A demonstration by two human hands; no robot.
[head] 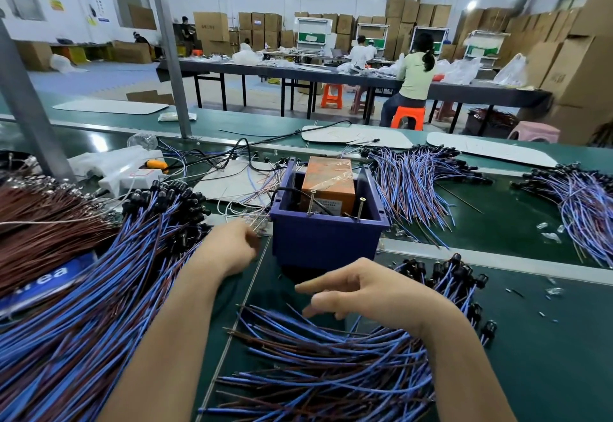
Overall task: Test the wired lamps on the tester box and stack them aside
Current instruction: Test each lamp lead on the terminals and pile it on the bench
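Note:
The tester box (pixel 326 239) is a purple plastic bin holding an orange block, with two upright screws on its near rim. It stands at the middle of the green bench. My left hand (pixel 232 249) is curled at the box's left side, fingers pinched near thin wire ends; what it holds I cannot tell. My right hand (pixel 361 290) hovers open, fingers spread, over a fan of blue and brown wired lamps (pixel 331 365) in front of the box. A big heap of the same wired lamps (pixel 99 289) lies at the left.
More lamp bundles (pixel 414 182) lie behind the box at the right, another bundle (pixel 583 202) at the far right. A white power strip (pixel 132 176) and loose cables sit at the back left. A metal post (pixel 26 106) rises at left. People work at tables beyond.

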